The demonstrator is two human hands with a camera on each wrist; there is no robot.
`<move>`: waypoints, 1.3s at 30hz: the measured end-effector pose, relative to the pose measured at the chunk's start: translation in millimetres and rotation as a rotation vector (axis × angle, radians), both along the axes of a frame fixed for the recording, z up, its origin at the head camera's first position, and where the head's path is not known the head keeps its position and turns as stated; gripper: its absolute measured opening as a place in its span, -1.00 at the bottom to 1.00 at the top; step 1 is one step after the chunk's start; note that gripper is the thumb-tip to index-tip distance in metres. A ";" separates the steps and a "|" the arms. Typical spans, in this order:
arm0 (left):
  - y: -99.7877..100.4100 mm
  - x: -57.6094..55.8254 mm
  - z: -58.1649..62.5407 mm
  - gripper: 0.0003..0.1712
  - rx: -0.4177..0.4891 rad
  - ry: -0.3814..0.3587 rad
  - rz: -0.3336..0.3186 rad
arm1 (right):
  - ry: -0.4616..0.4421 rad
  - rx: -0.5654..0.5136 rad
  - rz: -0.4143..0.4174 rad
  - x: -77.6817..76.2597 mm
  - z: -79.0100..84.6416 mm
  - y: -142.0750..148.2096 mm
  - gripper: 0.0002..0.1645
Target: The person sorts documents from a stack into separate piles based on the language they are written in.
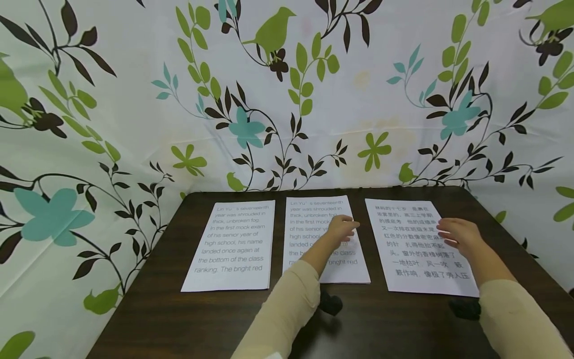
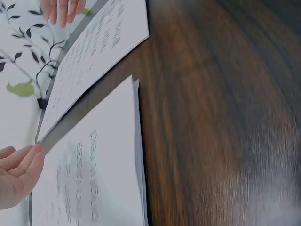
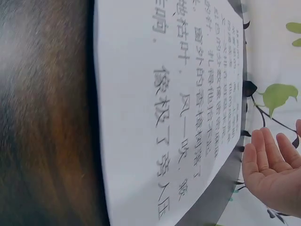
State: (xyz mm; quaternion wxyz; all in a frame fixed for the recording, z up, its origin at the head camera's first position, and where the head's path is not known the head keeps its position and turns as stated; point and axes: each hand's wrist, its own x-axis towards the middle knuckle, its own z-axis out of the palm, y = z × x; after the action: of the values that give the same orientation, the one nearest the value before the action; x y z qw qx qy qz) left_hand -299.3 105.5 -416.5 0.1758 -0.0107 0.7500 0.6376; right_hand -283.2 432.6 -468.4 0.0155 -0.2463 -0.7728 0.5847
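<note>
Over the right side of the middle stack of printed English sheets (image 1: 306, 232), my left hand (image 1: 342, 231) hovers with its fingers loosely bent and holding nothing. In the left wrist view, that hand (image 2: 21, 173) is beside the stack's edge, palm partly up. My right hand (image 1: 461, 236) is at the right edge of the sheet printed in Chinese (image 1: 412, 249). Its fingers (image 3: 263, 153) are spread and relaxed in the right wrist view, apart from the paper and with nothing in them. Further left lies another printed English sheet (image 1: 233, 244), away from both hands.
The papers lie in a row on a dark wood-grain table (image 1: 148, 319). Behind it hangs a white cloth (image 1: 332, 149) patterned with leaves, birds and flowers. Dark objects (image 1: 331, 303) show beneath the left forearm and beside the right sleeve (image 1: 515, 314).
</note>
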 end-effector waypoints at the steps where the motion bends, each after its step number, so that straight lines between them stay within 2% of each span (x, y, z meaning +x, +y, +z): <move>1: -4.5 -0.5 0.8 -0.57 -0.003 0.005 0.007 | 0.005 0.001 0.000 -1.6 -0.4 -1.2 -0.15; 8: -35.8 -8.0 5.7 -0.51 -0.015 0.017 0.017 | 0.051 0.020 0.043 -15.6 -7.5 -6.1 -0.10; 10: -43.0 -10.7 7.2 -0.51 -0.024 0.021 0.016 | 0.050 0.024 0.062 -15.5 -1.6 -12.0 -0.07; 14: -53.9 -12.1 10.4 -0.48 -0.043 0.021 0.031 | 0.007 -0.006 0.093 -7.8 24.3 -33.9 -0.11; 16: -57.9 -11.9 12.1 -0.48 -0.059 0.019 0.044 | -0.010 -0.007 0.099 -5.8 32.1 -42.7 -0.12; 22: -68.2 -12.2 14.6 -0.46 -0.060 0.013 0.079 | 0.034 -0.035 0.115 -11.5 29.6 -53.3 -0.11; 27: -74.3 -13.5 13.4 -0.46 -0.059 -0.004 0.087 | 0.024 -0.045 0.146 -19.2 30.7 -61.0 -0.17; 33: -82.3 -15.0 12.5 -0.47 -0.039 -0.001 0.111 | 0.017 -0.009 0.217 -15.2 47.3 -84.4 -0.28; 34: -83.4 -15.5 12.0 -0.47 -0.042 0.002 0.117 | 0.014 0.001 0.204 -14.7 48.7 -88.7 -0.31; 35: -85.0 -20.8 4.7 -0.46 -0.040 0.022 0.117 | 0.016 0.004 0.214 -11.8 53.0 -94.7 -0.29; 39: -90.9 -22.1 2.5 -0.47 -0.051 0.016 0.140 | 0.021 0.026 0.253 -0.1 68.0 -120.1 -0.26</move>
State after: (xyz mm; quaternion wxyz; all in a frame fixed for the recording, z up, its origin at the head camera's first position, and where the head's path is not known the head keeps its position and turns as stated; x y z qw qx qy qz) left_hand -321.4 14.6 -414.0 0.1245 -0.0628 0.7648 0.6290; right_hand -283.3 312.5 -400.3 -0.0470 -0.1402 -0.8051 0.5744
